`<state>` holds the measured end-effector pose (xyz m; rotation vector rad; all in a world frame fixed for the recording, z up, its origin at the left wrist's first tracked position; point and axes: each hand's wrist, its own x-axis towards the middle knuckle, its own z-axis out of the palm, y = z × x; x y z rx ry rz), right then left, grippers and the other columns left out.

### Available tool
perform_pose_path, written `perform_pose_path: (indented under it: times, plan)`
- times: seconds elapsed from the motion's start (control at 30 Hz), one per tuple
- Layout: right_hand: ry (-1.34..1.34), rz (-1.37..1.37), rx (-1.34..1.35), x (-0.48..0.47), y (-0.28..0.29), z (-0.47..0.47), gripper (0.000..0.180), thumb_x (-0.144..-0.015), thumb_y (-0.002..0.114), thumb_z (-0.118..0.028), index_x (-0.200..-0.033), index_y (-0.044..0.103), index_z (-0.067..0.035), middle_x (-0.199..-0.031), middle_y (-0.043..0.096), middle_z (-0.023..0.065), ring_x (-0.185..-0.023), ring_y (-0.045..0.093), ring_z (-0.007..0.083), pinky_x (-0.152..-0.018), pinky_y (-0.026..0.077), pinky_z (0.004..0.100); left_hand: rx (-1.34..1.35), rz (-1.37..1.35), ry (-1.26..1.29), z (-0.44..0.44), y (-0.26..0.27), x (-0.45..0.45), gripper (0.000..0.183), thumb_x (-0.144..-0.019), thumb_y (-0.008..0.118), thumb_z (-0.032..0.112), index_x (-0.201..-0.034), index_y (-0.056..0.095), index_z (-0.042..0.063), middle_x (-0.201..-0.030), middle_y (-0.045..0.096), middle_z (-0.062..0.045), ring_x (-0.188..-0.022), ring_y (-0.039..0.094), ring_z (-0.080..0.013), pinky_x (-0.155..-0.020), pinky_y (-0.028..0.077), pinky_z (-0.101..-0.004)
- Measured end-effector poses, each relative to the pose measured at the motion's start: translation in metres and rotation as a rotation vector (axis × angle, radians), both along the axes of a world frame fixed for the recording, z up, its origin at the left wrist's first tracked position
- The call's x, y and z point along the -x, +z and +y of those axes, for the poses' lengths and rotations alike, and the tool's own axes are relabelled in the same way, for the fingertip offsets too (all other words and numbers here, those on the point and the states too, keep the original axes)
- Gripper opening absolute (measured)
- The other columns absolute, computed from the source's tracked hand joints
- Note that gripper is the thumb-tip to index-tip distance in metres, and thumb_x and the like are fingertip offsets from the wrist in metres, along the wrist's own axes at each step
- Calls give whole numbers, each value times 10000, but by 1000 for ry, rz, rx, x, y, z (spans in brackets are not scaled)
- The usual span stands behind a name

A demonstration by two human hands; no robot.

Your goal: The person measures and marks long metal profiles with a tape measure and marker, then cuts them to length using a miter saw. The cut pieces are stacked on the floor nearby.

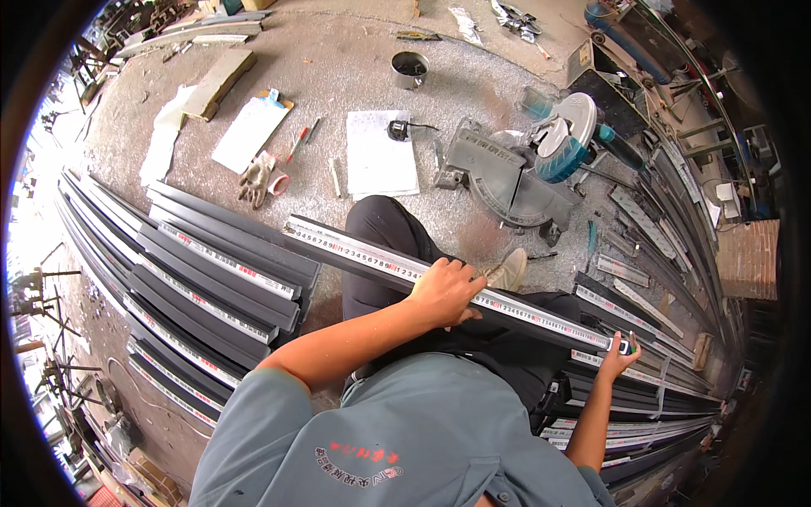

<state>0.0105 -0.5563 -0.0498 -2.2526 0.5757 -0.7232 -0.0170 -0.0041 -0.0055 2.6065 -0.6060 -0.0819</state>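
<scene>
A dark metal profile point(324, 255) lies slantwise across my lap, and a pulled-out white tape-measure blade point(355, 252) runs along its top. My left hand point(447, 291) wraps over profile and blade near the middle, pressing the two together. At the right end, my right hand point(618, 360) holds the tape-measure case point(624, 346); part of the case is hidden by the fingers. The blade's free end is at the profile's upper left end. My bent knee point(383, 222) in dark trousers is under the profile.
Stacked dark profiles point(215, 291) lie to the left, more point(633, 317) to the right. Ahead stand a mitre saw point(519, 171) and a metal mug point(410, 70). Paper sheets point(380, 158), a second tape measure point(398, 130), a clipboard point(250, 134) and a work glove point(256, 180) lie on the floor.
</scene>
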Motion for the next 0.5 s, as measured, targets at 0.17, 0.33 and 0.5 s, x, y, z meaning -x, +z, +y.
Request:
perform_pose_path:
  times: [0.17,0.33,0.5]
  plan:
    - [91,-52,-62,-1,-3,5,568,-949,818,-178,-1339,444,0,-1367,595,177,-1194,587,236,-1033,494,365,9,-21,-4,1,1,-3,580,-776,838,545,-1161,669,144,-974,679,-69,-948,681,-278,-818,505,-412]
    - [103,-39,-101,2,-2,12,596,-945,823,-194,-1358,441,1,-1374,592,172,-1202,587,234,-1025,487,344,-90,48,-27,-2,6,-6,615,-773,844,548,-1209,654,158,-999,683,-65,-991,692,-282,-841,526,-422]
    - [177,-81,-111,10,-5,13,587,-959,813,-221,-1349,433,0,-1355,603,164,-1207,580,244,-1032,475,356,-154,101,-28,-5,16,-4,680,-784,850,442,-1364,626,167,-1080,671,-45,-1050,664,-264,-903,517,-414]
